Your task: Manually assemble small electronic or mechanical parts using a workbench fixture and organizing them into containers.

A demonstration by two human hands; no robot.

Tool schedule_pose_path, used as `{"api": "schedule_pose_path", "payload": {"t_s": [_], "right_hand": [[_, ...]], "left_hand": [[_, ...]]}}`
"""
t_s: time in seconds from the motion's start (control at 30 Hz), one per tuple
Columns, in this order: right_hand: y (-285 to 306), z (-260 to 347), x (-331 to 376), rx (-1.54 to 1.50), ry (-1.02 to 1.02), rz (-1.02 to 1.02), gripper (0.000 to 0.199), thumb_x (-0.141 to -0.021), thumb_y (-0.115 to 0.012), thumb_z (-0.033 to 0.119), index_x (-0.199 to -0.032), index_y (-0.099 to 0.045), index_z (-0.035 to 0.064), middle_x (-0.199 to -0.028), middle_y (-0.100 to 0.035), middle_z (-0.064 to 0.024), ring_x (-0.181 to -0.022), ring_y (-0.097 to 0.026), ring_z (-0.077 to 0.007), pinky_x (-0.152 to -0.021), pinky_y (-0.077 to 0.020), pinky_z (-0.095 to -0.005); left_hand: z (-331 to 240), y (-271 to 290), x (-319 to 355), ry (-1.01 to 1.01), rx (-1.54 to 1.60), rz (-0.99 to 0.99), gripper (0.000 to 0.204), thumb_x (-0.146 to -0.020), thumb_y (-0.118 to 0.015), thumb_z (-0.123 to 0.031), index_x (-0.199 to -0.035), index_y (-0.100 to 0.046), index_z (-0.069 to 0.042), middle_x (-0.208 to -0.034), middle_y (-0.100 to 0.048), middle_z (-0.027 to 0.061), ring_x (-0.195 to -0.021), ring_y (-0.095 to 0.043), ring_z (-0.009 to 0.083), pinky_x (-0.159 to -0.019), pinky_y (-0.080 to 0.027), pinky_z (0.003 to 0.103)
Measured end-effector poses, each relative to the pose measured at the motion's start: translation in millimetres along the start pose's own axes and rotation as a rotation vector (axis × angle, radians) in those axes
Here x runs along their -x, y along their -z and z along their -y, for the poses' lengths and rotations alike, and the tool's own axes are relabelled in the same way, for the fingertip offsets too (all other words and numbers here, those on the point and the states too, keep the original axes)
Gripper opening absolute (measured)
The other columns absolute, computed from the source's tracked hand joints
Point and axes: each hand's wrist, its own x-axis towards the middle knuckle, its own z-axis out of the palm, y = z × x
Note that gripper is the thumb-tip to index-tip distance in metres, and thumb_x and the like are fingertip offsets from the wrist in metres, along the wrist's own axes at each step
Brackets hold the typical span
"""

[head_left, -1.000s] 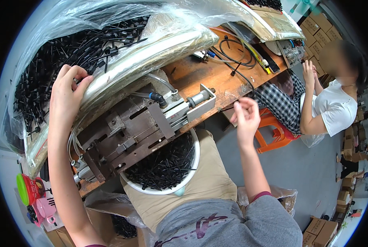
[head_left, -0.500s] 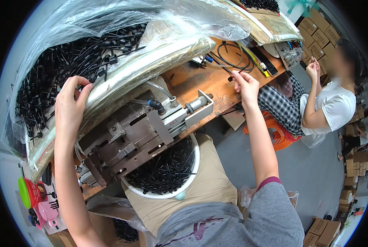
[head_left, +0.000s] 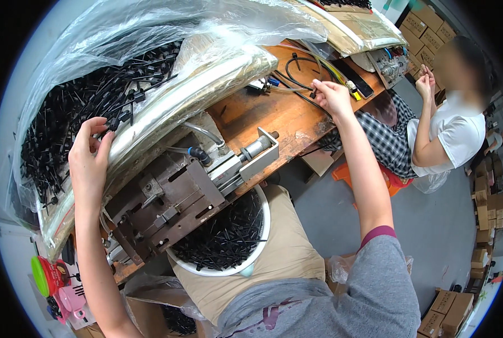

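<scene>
My left hand [head_left: 88,160] is at the near edge of a big heap of thin black plastic pieces [head_left: 65,121], small blocks with long stems. Its thumb and forefinger close on a black plastic piece [head_left: 114,123] at the heap's edge. Out over the right part of the bench, my right hand [head_left: 334,99] pinches a small dark plastic piece [head_left: 313,94] at its fingertips. Between my arms sits a brown metal machine fixture [head_left: 175,194] with a pneumatic cylinder [head_left: 255,149]. Below it, a white bucket [head_left: 267,225] on my lap holds many similar black pieces.
Clear plastic sheeting [head_left: 217,22] covers the heap's far side. Cables [head_left: 289,70] and a dark flat bar [head_left: 354,78] lie on the wooden bench [head_left: 246,115]. To the right a person in a white shirt [head_left: 451,132] sits on an orange stool [head_left: 347,174]. Cartons [head_left: 445,312] are stacked beyond.
My right hand has moved farther away over the bench, still pinching its piece. My left hand stays at the heap's edge. The whole view has shifted slightly.
</scene>
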Motion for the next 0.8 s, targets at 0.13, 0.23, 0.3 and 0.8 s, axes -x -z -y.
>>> {"api": "schedule_pose_path", "payload": {"t_s": [0.13,0.23,0.3,0.8], "right_hand": [[-17.9,26.6,-43.9,0.258,0.125,-0.129,0.025,-0.083,-0.074,0.024,-0.093,-0.073,0.0005,-0.062,-0.065,-0.0062,-0.049,-0.060,-0.0107,-0.047,-0.0472,-0.0243],[-47.8,53.5,-54.7,0.347,0.097,-0.250,0.051,-0.083,-0.071,0.029,-0.125,-0.059,0.0018,-0.103,-0.065,-0.0190,-0.072,-0.069,-0.0222,-0.067,-0.0563,-0.0304],[-44.7,47.1,-61.3,0.428,0.158,-0.291,0.059,-0.080,-0.072,0.032,-0.130,-0.054,0.0053,-0.119,-0.059,-0.0218,-0.095,-0.065,-0.0269,-0.084,-0.0527,-0.0344],[-14.3,-14.8,159.2,0.132,0.302,0.077,0.035,-0.087,-0.065,0.003,-0.120,-0.053,0.0003,-0.119,-0.053,-0.0062,-0.084,-0.057,-0.0080,-0.069,-0.0480,-0.0216]], "left_hand": [[0.8,0.3,0.0,0.010,0.001,0.000,0.022,-0.085,-0.066,-0.007,-0.107,-0.063,-0.002,-0.089,-0.068,0.0047,-0.063,-0.050,0.0090,-0.061,-0.045,0.026],[0.0,0.0,2.8,0.042,0.023,-0.004,0.020,-0.085,-0.067,-0.007,-0.105,-0.064,-0.002,-0.089,-0.068,0.0043,-0.063,-0.050,0.0088,-0.062,-0.045,0.026],[2.9,1.8,3.2,0.038,0.019,-0.011,0.019,-0.087,-0.066,-0.007,-0.106,-0.064,-0.003,-0.087,-0.066,0.0001,-0.065,-0.049,0.0049,-0.062,-0.042,0.023],[-3.1,5.3,1.7,-0.165,-0.204,-0.106,0.009,-0.079,-0.067,-0.007,-0.088,-0.068,-0.006,-0.090,-0.064,0.0031,-0.072,-0.061,0.0198,-0.066,-0.047,0.033]]}}
